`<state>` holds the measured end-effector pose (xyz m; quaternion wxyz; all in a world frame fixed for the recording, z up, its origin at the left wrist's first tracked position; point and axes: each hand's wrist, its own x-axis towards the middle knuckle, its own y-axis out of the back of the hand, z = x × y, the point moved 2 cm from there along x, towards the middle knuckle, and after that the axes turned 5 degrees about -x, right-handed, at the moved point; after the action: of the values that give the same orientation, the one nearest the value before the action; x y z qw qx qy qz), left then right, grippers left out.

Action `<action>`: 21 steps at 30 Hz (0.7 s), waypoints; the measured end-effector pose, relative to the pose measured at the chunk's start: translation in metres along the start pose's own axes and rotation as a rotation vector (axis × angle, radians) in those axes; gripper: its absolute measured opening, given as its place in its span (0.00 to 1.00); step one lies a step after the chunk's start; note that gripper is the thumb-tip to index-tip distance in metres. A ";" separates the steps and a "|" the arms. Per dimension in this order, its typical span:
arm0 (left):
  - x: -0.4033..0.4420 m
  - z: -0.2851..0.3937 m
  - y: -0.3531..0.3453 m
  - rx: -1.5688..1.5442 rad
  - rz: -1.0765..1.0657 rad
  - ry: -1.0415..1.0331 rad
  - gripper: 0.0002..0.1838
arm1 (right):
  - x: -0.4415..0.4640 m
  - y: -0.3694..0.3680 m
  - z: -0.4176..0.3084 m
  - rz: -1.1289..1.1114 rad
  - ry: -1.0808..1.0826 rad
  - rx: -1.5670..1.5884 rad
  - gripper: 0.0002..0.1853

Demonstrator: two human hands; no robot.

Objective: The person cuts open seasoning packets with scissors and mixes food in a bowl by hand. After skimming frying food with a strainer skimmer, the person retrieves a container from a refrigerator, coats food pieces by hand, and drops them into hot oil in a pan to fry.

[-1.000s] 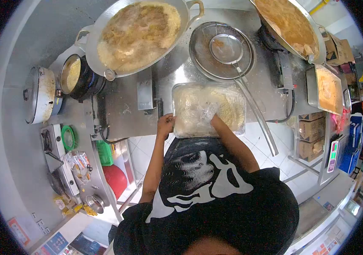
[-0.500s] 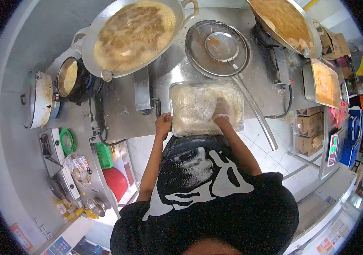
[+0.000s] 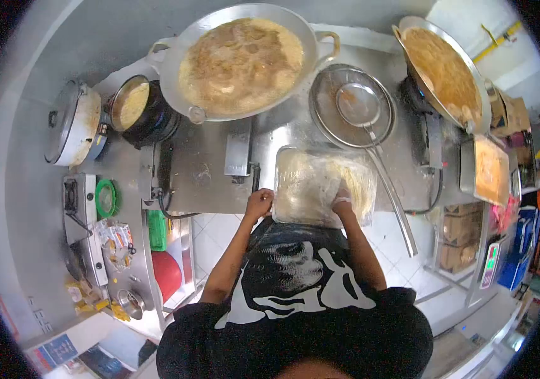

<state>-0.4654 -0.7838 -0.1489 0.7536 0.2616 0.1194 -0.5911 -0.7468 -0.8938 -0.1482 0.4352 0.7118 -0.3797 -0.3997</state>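
Note:
A rectangular metal tray (image 3: 277,189) stands at the counter's front edge, close to my body. It holds a pale, floury mass (image 3: 305,183). My left hand (image 3: 260,203) is at the tray's left side, its fingers curled closed at the rim. Over the right part of the tray, my right hand (image 3: 342,198) reaches into the pale mass, with what looks like a clear plastic glove on it. Its fingers are blurred and partly hidden. Behind the tray lies a large round strainer (image 3: 322,104) with a smaller sieve (image 3: 358,106) on it; a long handle slants past the tray's right side.
A big wok (image 3: 172,72) of bubbling oil stands behind, with a second wok (image 3: 472,63) at the right. A small pan (image 3: 118,104) and a lidded pot (image 3: 87,136) are at the left. A tray of orange-brown liquid (image 3: 468,170) sits at far right.
The view has shifted, so the woks and tray appear lower and farther right. My right hand has moved slightly within the tray; the left stays at its rim.

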 end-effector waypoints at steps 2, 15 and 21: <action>-0.006 -0.005 0.001 -0.139 -0.022 0.163 0.14 | -0.003 0.009 0.006 -0.202 -0.057 0.004 0.24; -0.067 -0.058 0.090 -0.597 0.103 0.117 0.19 | -0.040 0.238 -0.052 0.062 -0.173 -0.144 0.23; -0.077 -0.101 0.117 -0.645 0.127 0.253 0.16 | 0.064 0.356 -0.168 0.650 0.430 -0.249 0.27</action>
<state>-0.3618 -0.6472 -0.1657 0.8121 0.0881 0.3759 -0.4376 -0.6397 -1.0159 0.2158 0.6911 0.5641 -0.4339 -0.1261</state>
